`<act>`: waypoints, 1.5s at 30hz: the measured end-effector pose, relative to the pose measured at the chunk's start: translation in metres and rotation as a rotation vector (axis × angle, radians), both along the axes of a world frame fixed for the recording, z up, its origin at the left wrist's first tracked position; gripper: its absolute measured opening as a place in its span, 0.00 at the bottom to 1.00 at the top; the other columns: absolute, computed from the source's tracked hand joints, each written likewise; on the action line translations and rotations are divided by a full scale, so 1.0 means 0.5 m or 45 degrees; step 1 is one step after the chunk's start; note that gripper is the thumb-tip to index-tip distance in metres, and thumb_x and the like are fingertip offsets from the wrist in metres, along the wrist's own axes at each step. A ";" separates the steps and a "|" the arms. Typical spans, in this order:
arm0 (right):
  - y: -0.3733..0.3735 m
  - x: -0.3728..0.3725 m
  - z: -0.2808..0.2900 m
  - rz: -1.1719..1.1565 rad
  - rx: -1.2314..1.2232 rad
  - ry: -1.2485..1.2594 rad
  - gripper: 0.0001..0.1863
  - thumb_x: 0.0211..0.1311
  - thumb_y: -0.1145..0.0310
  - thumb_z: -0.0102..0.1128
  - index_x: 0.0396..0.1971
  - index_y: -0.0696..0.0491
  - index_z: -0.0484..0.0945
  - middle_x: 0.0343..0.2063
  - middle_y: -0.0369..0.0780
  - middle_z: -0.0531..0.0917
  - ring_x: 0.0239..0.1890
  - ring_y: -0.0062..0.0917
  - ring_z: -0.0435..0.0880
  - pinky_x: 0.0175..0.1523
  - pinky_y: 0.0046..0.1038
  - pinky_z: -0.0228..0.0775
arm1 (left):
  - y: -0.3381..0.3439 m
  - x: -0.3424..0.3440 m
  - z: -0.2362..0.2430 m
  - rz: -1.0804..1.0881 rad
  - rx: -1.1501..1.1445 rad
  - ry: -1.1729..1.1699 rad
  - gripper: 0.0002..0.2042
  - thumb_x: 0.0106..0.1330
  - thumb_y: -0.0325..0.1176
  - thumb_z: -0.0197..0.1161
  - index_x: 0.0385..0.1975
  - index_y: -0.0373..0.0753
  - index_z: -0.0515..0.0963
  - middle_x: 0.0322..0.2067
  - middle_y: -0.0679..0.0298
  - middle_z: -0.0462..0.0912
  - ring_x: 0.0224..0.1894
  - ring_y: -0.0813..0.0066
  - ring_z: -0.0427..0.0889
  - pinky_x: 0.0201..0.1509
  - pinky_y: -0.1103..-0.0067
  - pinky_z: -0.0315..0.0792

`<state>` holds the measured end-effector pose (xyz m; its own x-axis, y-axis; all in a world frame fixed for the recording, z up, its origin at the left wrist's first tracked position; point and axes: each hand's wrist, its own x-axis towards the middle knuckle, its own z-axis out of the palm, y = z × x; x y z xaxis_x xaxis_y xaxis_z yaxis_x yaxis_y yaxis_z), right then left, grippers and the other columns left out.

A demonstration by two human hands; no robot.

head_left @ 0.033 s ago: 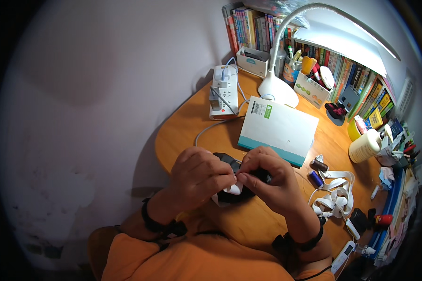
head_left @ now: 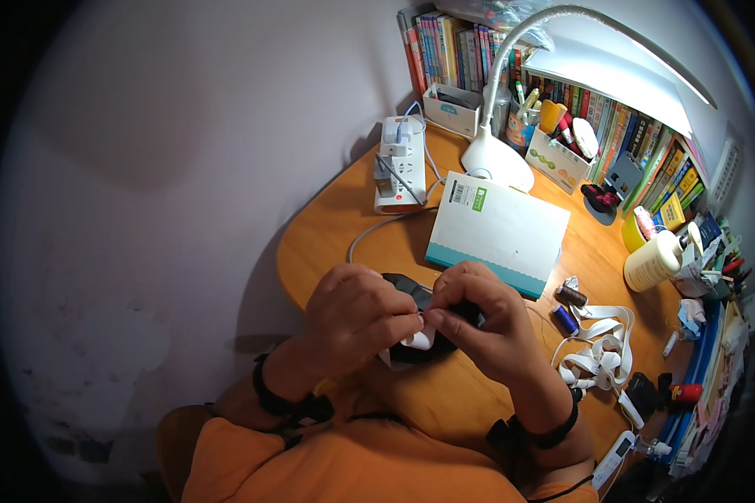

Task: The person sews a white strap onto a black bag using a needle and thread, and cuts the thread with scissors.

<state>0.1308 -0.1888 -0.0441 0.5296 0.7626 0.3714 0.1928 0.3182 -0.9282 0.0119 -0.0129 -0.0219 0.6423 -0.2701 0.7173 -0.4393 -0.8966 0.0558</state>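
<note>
Your left hand (head_left: 356, 314) pinches a white band (head_left: 420, 339); your right hand (head_left: 488, 314) has thumb and finger pressed together beside it, can't tell on what. Band's over black cloth (head_left: 404, 285), hands covering much of both. Around: book (head_left: 499, 235) near at 1 o'clock, lamp (head_left: 497, 163) behind, power strip (head_left: 400, 180) at 12, thread spools (head_left: 565, 319) and tangled strap (head_left: 608, 360) around 3.

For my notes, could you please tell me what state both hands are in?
Left hand: closed, apparently holding the white strip.
Right hand: pinched closed; what it holds, if anything, cannot be told.
</note>
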 end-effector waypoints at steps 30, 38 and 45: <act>-0.017 0.005 0.057 -0.183 -0.022 -1.045 0.15 0.45 0.79 0.60 0.36 0.52 0.80 0.29 0.37 0.75 0.30 0.33 0.76 0.32 0.32 0.68 | 0.023 -0.035 0.036 -0.019 0.170 -0.089 0.09 0.59 0.33 0.67 0.38 0.48 0.78 0.35 0.75 0.83 0.34 0.79 0.79 0.46 0.76 0.75; -0.016 0.003 0.055 -0.195 -0.028 -1.029 0.15 0.43 0.79 0.61 0.36 0.53 0.80 0.29 0.38 0.74 0.30 0.33 0.76 0.33 0.32 0.69 | 0.024 -0.040 0.037 -0.004 0.177 -0.082 0.09 0.59 0.33 0.67 0.39 0.48 0.78 0.34 0.76 0.83 0.34 0.79 0.79 0.47 0.77 0.76; -0.020 0.005 0.056 -0.197 -0.040 -1.061 0.15 0.43 0.78 0.62 0.36 0.52 0.80 0.29 0.38 0.74 0.30 0.33 0.76 0.33 0.32 0.68 | 0.025 -0.039 0.036 -0.020 0.155 -0.032 0.08 0.60 0.33 0.67 0.38 0.48 0.78 0.36 0.74 0.83 0.35 0.77 0.80 0.46 0.75 0.76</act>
